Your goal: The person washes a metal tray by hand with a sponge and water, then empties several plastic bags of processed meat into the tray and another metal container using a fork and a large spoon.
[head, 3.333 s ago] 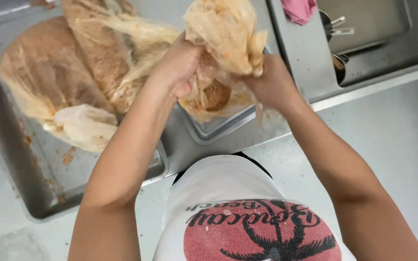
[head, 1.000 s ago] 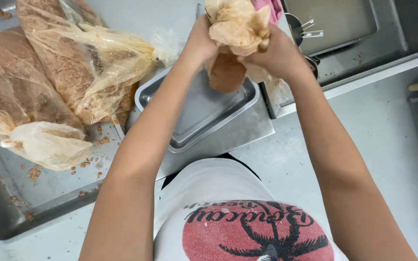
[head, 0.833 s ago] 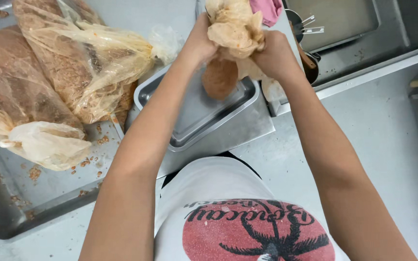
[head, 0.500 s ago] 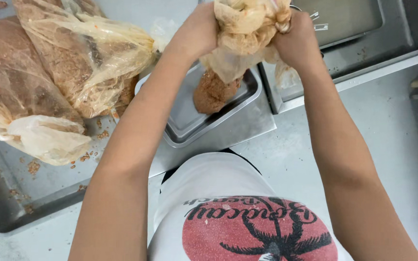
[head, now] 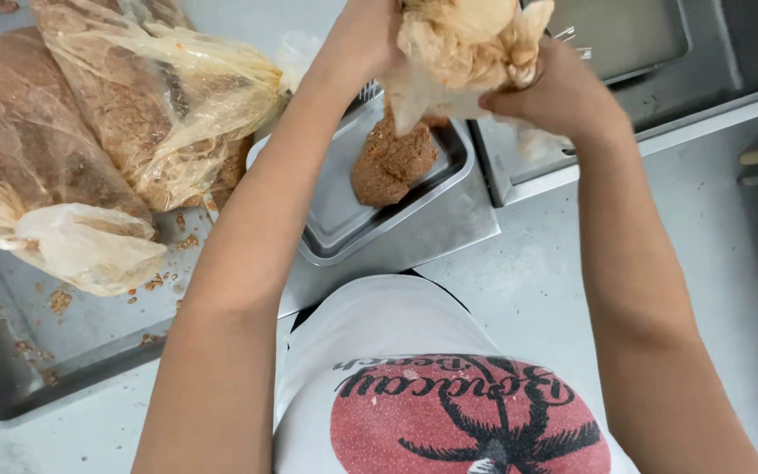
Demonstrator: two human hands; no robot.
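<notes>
Both my hands grip a crumpled, thin plastic bag [head: 462,48] held up over a small metal tray [head: 335,219]. My left hand [head: 366,39] holds its left side, my right hand [head: 554,92] its right side. A lump of brown minced paste [head: 394,162] hangs out of the bag's lower end and rests on the tray. The tray sits on a flat metal platform [head: 432,237] in front of me.
Two big plastic bags of the same brown paste [head: 116,123] lie on a large steel tray [head: 72,351] at the left, with crumbs scattered around. A steel container [head: 625,44] stands at the upper right. Grey floor [head: 730,263] shows at the right.
The bag has been squeezed with both hands raised higher, and the brown lump has slid further out of the bag and down onto the small tray.
</notes>
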